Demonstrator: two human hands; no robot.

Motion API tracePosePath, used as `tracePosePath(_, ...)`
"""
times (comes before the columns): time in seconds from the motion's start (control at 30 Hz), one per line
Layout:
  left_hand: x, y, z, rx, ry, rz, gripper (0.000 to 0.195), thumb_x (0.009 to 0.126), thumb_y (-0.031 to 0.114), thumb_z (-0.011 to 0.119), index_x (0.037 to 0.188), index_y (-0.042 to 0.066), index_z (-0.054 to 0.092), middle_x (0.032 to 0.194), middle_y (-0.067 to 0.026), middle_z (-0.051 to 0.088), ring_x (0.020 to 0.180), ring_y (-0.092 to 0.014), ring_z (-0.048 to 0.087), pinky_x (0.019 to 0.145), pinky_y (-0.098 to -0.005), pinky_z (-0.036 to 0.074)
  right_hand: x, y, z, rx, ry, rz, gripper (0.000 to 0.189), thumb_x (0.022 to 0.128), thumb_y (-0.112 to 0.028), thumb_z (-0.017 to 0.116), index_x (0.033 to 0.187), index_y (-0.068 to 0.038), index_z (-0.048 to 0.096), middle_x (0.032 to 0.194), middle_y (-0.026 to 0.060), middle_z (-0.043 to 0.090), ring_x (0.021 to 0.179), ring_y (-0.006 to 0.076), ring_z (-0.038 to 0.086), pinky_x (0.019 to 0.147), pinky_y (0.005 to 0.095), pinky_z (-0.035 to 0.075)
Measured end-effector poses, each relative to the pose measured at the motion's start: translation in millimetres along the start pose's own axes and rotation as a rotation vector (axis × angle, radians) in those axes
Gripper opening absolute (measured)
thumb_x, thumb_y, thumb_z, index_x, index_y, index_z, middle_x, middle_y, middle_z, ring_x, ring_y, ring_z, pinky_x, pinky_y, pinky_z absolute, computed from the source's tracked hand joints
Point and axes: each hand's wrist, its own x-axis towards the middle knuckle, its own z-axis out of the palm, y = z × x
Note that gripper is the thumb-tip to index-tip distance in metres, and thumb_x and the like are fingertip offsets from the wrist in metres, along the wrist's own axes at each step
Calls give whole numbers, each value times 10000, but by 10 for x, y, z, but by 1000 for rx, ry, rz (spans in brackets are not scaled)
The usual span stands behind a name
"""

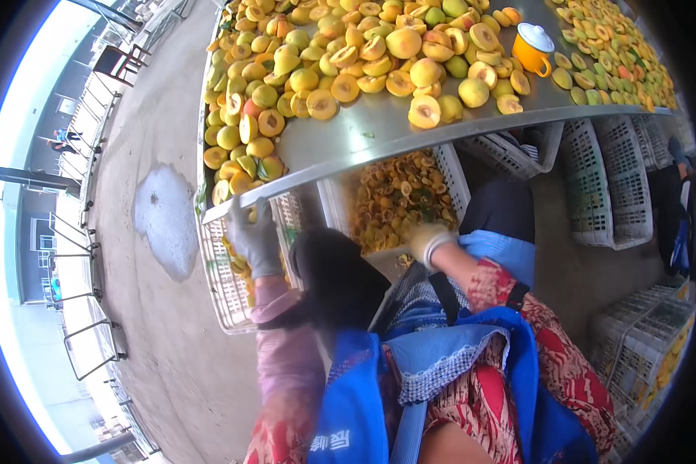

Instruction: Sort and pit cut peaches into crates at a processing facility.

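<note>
My left hand (256, 236), in a grey glove, is at the front left corner of a metal table (348, 136). Its fingertips overlap the table's lip, above a white plastic crate (223, 301) partly filled with yellow fruit. Whether that hand holds anything is hard to make out. Blurred by motion, my right hand (429, 240) wears a pale glove. It hovers by the near side of a second crate (453, 174) under the table, which holds small fruit pieces (403, 197). Halved yellow stone fruit (345, 88), some with pits showing, is heaped on the tabletop.
A yellow enamel mug (530, 49) with a white lid stands on the table, near more fruit halves (615, 52). White crates (606, 180) stand at right, beside another person's leg (667, 214). A wet patch (165, 220) marks the concrete floor; a chair (116, 65) stands beyond.
</note>
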Motion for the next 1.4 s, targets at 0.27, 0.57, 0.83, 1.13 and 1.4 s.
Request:
tracePosePath(0.27, 840, 899, 994, -6, -363, 429, 511, 833, 268, 651, 1268, 44, 503, 1131, -236, 568, 955, -332, 597, 799, -422, 498, 51, -260, -173, 275, 227, -372, 387, 894, -370, 493, 1091, -51, 590, 1122, 208, 548, 936, 380, 607, 830, 460, 457)
tracePosePath(0.57, 682, 1256, 1554, 75, -535, 588, 465, 765, 168, 629, 1216, 172, 512, 1162, -208, 505, 987, -424, 554, 806, -474, 490, -209, -307, -656, 685, 337, -101, 313, 896, -330, 495, 1030, -59, 576, 901, 201, 623, 759, 327, 647, 676, 449, 508)
tracePosePath(0.83, 492, 1249, 715, -420, -874, 495, 445, 733, 83, 673, 1171, 70, 602, 1014, -150, 648, 890, -243, 635, 793, -340, 509, -357, -194, -930, 1017, 1121, -39, 242, 886, -256, 596, 977, -34, 573, 704, 65, 626, 628, 199, 625, 598, 346, 500)
tracePosePath(1.13, -801, 980, 432, -1237, -841, -119, 398, 1003, 264, 414, 1277, -15, 485, 1298, -92, 480, 1129, -176, 517, 976, -308, 433, 108, -288, -487, 1965, 786, -366, 252, 932, -140, 572, 1138, 5, 576, 1069, 92, 642, 968, 167, 627, 898, 320, 479)
tracePosePath(1.4, -1142, 356, 906, -1064, -467, -165, 493, 976, 455, 370, 1152, 29, 545, 1034, -127, 610, 948, -257, 599, 880, -391, 486, -300, -535, -490, 1294, 425, 30, 353, 888, -318, 572, 1078, -20, 559, 956, 187, 645, 818, 297, 640, 766, 388, 490)
